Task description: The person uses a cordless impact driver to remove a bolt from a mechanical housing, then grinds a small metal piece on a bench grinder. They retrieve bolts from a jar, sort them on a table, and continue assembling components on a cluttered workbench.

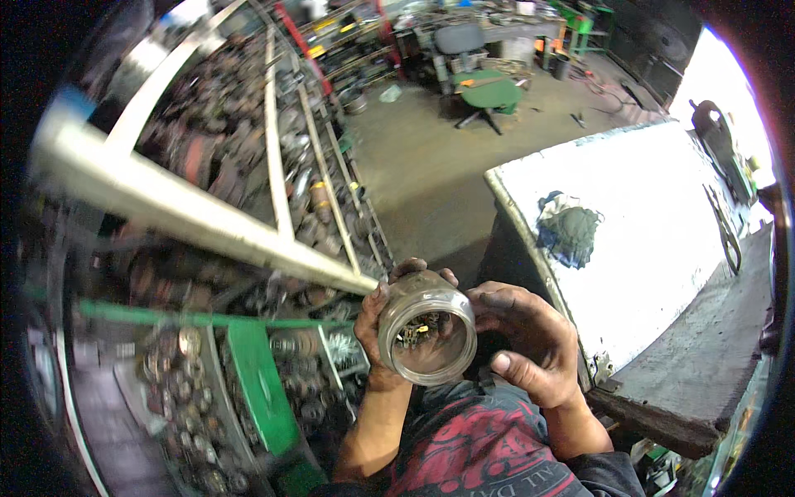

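Cluttered workshop: shelving point(273, 166) packed with metal parts at left, white-topped bench point(646, 240) bearing a green rag point(570, 234) at right. Held at chest height, a clear glass jar point(426, 327), mouth up, with small metal bits inside, possibly screws. Left hand point(373, 327) wrapped round its side; right hand point(530, 340) cupped against it, fingers loosely curled.

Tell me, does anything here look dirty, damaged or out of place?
The white worktop carries a crumpled green rag on a dark stain. Both hands, left and right, are grimy around the open glass jar. Nothing looks broken.
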Motion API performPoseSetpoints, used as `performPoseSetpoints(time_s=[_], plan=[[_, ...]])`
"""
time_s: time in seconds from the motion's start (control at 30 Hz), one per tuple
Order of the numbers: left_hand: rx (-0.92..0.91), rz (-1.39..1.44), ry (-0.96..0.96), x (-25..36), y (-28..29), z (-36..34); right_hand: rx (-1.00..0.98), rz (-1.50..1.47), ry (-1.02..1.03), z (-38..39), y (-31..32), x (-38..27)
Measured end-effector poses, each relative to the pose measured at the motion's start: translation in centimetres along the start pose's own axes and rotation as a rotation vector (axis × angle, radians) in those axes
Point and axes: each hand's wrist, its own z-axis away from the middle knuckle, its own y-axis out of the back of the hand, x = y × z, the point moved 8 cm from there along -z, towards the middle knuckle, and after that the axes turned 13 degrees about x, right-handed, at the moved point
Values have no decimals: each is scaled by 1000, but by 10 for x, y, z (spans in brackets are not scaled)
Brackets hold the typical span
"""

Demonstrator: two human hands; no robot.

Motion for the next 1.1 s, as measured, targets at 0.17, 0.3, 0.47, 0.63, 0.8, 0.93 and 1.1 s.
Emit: performPoseSetpoints(time_s=[0.17, 0.3, 0.47, 0.63, 0.8, 0.93, 1.1], plan=[[-17, -129, 193, 5, -28, -120, 270, -53, 108, -84, 25, 6], [-239, -46, 429, -8, -72, -198, 515, -170, 126, -129, 46, 5], [-211, -388, 331, -35, -105, -284, 795, -368, 153, -177, 93, 20], [-392, -1027, -183, -39, -151, -342, 1041, -601, 35, -231, 159, 68], [-554, -1264, -372, -54, -187, -394, 1198, -792, 3, -279, 200, 100], [-688, -1288, -321, -72, -199, -457, 1276, -856, 39, -325, 234, 130], [-842, -1322, -168, -84, -209, -547, 1329, -976, 153, -399, 269, 164]])
